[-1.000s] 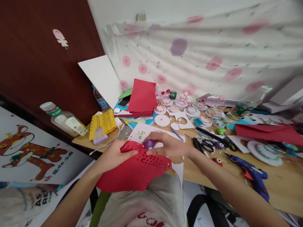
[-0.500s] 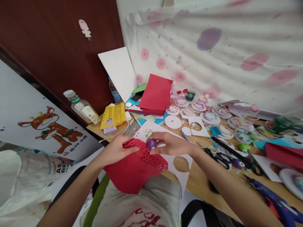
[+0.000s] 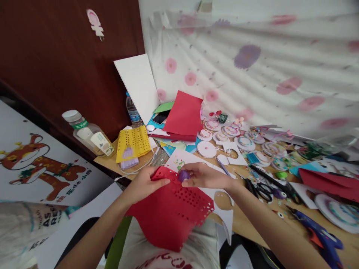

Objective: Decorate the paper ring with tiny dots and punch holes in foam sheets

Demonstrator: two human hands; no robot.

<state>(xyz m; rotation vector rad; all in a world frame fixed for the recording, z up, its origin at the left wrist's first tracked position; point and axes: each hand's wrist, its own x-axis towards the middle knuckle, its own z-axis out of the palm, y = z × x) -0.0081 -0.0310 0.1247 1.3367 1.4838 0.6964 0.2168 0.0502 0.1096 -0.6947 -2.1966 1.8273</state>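
A sheet of red paper (image 3: 165,213) hangs over my lap, with rows of small punched holes along its upper and right parts. My left hand (image 3: 147,185) pinches its upper left edge, thumb on top. In my right hand (image 3: 202,176) is a small purple craft punch (image 3: 183,175), set at the upper edge of the red sheet among the holes. Beneath lies white paper (image 3: 206,170) with small green and coloured bits on it and round cut-outs at its right.
Yellow punched paper (image 3: 134,140) and a bottle (image 3: 89,134) stand left. Behind are stacked red paper (image 3: 183,114) and a white board (image 3: 137,87). Decorated white discs (image 3: 206,148), scissors (image 3: 259,190) and a blue glue gun (image 3: 316,233) lie to the right.
The view has shifted a little. The red sheet now hangs lower and spreads farther right; both hands keep their grip, with the purple punch still at its upper edge.
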